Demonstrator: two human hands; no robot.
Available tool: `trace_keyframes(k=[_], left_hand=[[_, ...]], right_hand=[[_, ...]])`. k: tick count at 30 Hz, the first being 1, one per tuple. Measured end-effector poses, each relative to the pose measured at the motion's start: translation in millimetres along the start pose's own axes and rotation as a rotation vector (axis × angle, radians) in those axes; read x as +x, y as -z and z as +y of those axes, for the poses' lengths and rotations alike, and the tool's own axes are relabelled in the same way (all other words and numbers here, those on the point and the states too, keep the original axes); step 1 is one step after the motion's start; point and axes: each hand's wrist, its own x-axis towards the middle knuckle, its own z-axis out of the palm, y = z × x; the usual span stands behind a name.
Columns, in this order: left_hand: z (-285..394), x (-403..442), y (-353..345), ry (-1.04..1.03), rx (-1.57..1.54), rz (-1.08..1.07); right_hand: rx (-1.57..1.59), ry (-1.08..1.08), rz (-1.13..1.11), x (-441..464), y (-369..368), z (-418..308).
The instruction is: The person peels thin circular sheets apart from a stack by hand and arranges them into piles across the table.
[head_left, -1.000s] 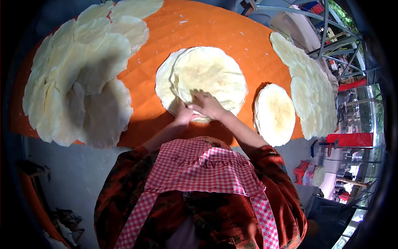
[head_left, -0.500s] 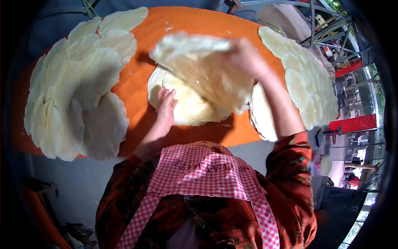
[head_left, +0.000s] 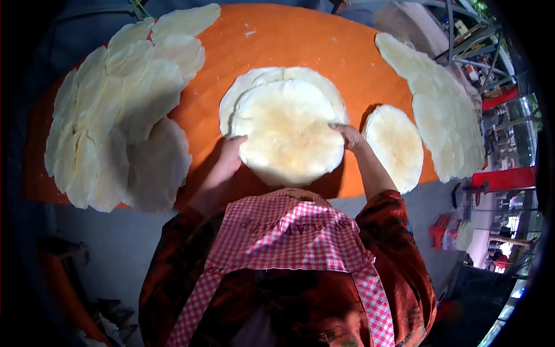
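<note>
A round, pale flatbread stack is held at its two sides over the middle of the orange tabletop. My left hand grips its left edge, and my right hand grips the right edge with the thumb on top. Behind and partly beneath it lie more pale rounds, their far edges showing. A smaller oval-looking stack rests to the right of my right hand, not touched by it.
Many overlapping flatbreads cover the left side of the table. Another overlapping row runs along the right end. Beyond the right edge are metal frames, a red panel and a red stool on the floor.
The lifted flatbreads, tilted and blurred in my right hand half a second ago, are now flat and nearer me. My left hand has moved from the lower rounds to their left edge.
</note>
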Motion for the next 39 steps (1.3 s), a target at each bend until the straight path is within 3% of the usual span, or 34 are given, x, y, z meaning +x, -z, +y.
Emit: trace_keyframes(k=[3, 5, 7, 11, 14, 15, 17, 19, 21, 23, 25, 26, 27, 30, 33, 34, 37, 39], left_hand=[[4.5, -3.1, 3.6, 0.033, -0.074, -0.119], [18.0, -13.5, -15.5, 0.092, -0.006, -0.149], [20.2, -17.9, -25.0, -0.068, 0.226, -0.205], [37.3, -35.5, -52.3, -0.137, 0.361, -0.157], [56.0, -56.8, -109.4, -0.191, 0.455, -0.170], [53.8, -59.9, -125.7, -0.204, 0.503, -0.172], [41.5, -52.9, -144.6, -0.453, 0.774, -0.334], [24.8, -45.5, -182.1, -0.485, 0.753, -0.392], [9.8, -50.8, -254.7, -0.269, 0.460, -0.322], [7.4, -64.0, -333.0, -0.242, 0.459, -0.556], [-5.1, -44.3, -395.3, -0.238, 0.477, -0.499], [-13.2, -23.3, -417.4, -0.200, 0.460, -0.577], [-19.1, -2.2, -435.5, -0.164, 0.438, -0.655], [-69.5, 53.8, -450.7, -0.016, 0.478, -0.610], [-146.3, 76.4, -419.1, 0.318, 0.540, -0.550], [-171.2, 75.6, -409.9, 0.418, 0.561, -0.545], [-216.1, 82.9, -395.8, 0.208, 0.921, -0.378], [-215.9, 88.5, -397.6, 0.218, 0.943, -0.371]], right_hand=[[0.263, 0.099, -0.181, -16.1, -12.0, 3.9], [0.185, 0.301, 0.005, -13.6, -17.3, 16.3], [-0.111, 0.548, 0.253, -5.9, -24.1, 27.3], [-0.137, 0.489, 0.389, -42.1, -45.5, 9.1], [-0.116, 0.673, 0.372, -78.7, -36.3, -14.2], [-0.107, 0.584, 0.356, -109.6, -28.2, -33.1], [-0.026, 0.667, 0.378, -128.5, 17.1, -37.7], [0.018, 0.703, 0.448, -172.6, 61.1, -53.6], [0.038, 0.750, 0.546, -223.8, 101.2, -67.8], [0.109, 0.794, 0.630, -262.4, 142.3, -69.9], [0.263, 0.881, 0.671, -287.2, 175.6, -64.2], [0.324, 0.919, 0.669, -295.8, 190.3, -57.1], [0.402, 0.915, 0.681, -300.0, 202.8, -47.1], [0.600, 0.894, 0.687, -295.5, 226.2, -0.1], [0.711, 0.618, 0.771, -235.1, 255.1, 105.9], [0.635, 0.308, 0.721, -230.6, 259.8, 130.8], [0.822, 0.249, 0.681, -212.3, 263.1, 167.6], [0.817, 0.234, 0.612, -214.8, 274.3, 166.7]])
